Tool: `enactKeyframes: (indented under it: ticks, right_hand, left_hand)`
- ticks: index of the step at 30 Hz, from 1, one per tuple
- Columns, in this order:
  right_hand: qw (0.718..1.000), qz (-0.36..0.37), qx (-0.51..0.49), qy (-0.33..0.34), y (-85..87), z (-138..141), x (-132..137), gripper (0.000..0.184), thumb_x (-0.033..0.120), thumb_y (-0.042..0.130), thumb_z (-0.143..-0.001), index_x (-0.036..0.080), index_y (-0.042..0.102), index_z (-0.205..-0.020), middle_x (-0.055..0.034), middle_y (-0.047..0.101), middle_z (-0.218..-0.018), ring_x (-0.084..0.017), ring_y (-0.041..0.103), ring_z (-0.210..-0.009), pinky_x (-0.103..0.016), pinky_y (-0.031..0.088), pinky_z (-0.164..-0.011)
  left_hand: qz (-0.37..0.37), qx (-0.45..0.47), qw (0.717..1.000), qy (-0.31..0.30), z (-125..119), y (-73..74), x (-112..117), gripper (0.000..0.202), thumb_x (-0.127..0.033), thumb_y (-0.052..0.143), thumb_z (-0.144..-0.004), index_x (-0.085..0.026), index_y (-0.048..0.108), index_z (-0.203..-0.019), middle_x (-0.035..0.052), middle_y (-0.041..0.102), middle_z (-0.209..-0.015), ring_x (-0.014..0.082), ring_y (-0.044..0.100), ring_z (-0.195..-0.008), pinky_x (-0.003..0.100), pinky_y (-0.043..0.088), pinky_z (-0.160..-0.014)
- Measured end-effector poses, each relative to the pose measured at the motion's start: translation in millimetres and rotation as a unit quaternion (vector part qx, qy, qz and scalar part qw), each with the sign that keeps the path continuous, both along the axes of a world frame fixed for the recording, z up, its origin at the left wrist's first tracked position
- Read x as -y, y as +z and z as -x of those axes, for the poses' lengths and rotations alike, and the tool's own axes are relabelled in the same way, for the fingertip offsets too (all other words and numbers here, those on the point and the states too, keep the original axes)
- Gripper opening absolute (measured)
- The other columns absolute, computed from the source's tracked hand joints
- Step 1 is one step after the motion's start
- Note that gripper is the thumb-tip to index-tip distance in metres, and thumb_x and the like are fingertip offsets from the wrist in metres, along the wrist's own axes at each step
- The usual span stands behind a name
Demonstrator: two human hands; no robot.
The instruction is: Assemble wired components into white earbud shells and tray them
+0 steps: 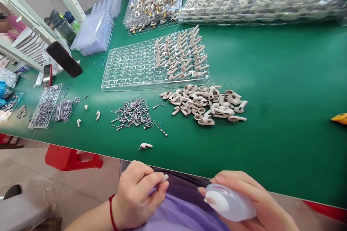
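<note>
My left hand (pixel 137 191), with a red band at the wrist, pinches a small white earbud shell (pixel 165 178) between thumb and forefinger; most of it is hidden by the fingers. My right hand (pixel 252 187) is wrapped round a translucent white squeeze bottle (pixel 235 204), whose round white end faces my left hand. Both hands are at the near table edge, above my lap. Beyond them lies a single earbud shell (pixel 146 145) with a thin wire end. Farther in are a pile of small wired parts (pixel 134 113) and a heap of white earbud shells (pixel 203 103).
A clear plastic tray (pixel 127 65), its right part filled with earbud shells, lies on the green table (pixel 271 79). Behind stand more filled trays (pixel 260 0) and stacked clear trays (pixel 93 30). A phone (pixel 64 59) leans at left. A red stool (pixel 62 157) is below.
</note>
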State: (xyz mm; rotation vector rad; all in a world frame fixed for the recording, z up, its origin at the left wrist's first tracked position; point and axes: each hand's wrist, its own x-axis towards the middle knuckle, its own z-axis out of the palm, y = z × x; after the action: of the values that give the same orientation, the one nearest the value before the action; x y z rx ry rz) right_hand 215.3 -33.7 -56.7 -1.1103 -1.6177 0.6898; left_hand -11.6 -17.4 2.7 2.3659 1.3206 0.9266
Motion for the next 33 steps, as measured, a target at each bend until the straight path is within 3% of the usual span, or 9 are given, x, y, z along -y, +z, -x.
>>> enactKeyframes:
  ticks: [24, 26, 28, 30, 31, 33]
  right_hand:
    - [0.997, 0.02, 0.003, -0.068, -8.1, -4.5, -3.4, 0.024, 0.028, 0.068, -0.085, 0.024, 0.058, -0.107, -0.0046, 0.066, -0.089, -0.017, 0.066, -0.068, -0.026, 0.057, -0.061]
    - [0.995, 0.024, 0.011, -0.096, -5.9, -5.9, -9.5, 0.023, 0.032, 0.068, -0.085, 0.024, 0.059, -0.104, -0.0043, 0.065, -0.089, -0.017, 0.065, -0.068, -0.025, 0.057, -0.062]
    - [0.991, 0.027, 0.024, -0.131, -2.6, -7.9, -19.0, 0.022, 0.037, 0.067, -0.086, 0.024, 0.059, -0.102, -0.0036, 0.065, -0.087, -0.016, 0.064, -0.067, -0.023, 0.056, -0.06]
    - [0.985, 0.023, 0.042, -0.168, 0.9, -9.9, -29.5, 0.024, 0.043, 0.066, -0.086, 0.024, 0.059, -0.098, -0.0031, 0.065, -0.084, -0.016, 0.064, -0.064, -0.021, 0.055, -0.055]
    - [0.982, 0.019, 0.051, -0.183, 2.2, -10.6, -34.0, 0.024, 0.045, 0.065, -0.086, 0.024, 0.059, -0.097, -0.0027, 0.065, -0.083, -0.015, 0.063, -0.062, -0.02, 0.054, -0.051]
    - [0.977, 0.012, 0.058, -0.203, 3.0, -11.2, -40.2, 0.025, 0.047, 0.064, -0.086, 0.024, 0.06, -0.095, -0.002, 0.066, -0.08, -0.014, 0.062, -0.058, -0.018, 0.052, -0.046]
  left_hand:
    - [-0.03, -0.074, 0.997, 0.003, -5.0, 14.8, -9.7, 0.012, -0.009, 0.061, -0.084, -0.016, 0.066, -0.092, 0.0036, 0.064, -0.069, 0.0148, 0.058, -0.062, 0.026, 0.051, -0.057]
    - [-0.038, -0.06, 0.997, -0.017, -2.7, 17.0, -29.9, 0.012, -0.012, 0.063, -0.086, -0.015, 0.068, -0.096, 0.0049, 0.068, -0.073, 0.0153, 0.061, -0.066, 0.026, 0.053, -0.06]
    - [-0.047, -0.032, 0.998, -0.038, -1.4, 18.1, -66.0, 0.01, -0.014, 0.065, -0.087, -0.016, 0.071, -0.095, 0.0055, 0.072, -0.076, 0.0156, 0.065, -0.069, 0.026, 0.055, -0.064]
    - [-0.023, -0.001, 0.998, -0.05, -3.3, 18.3, -115.3, 0.008, -0.016, 0.066, -0.086, -0.02, 0.074, -0.086, 0.0039, 0.075, -0.077, 0.016, 0.068, -0.072, 0.028, 0.056, -0.071]
    - [0.012, 0.002, 0.999, -0.029, -5.6, 18.0, -142.6, 0.009, -0.017, 0.067, -0.086, -0.021, 0.074, -0.081, 0.0028, 0.076, -0.077, 0.0166, 0.07, -0.075, 0.029, 0.056, -0.075]
    - [0.012, 0.002, 1.0, -0.003, -11.9, 15.8, -196.3, 0.011, -0.018, 0.065, -0.086, -0.02, 0.075, -0.083, 0.0046, 0.078, -0.082, 0.018, 0.071, -0.077, 0.03, 0.056, -0.074]
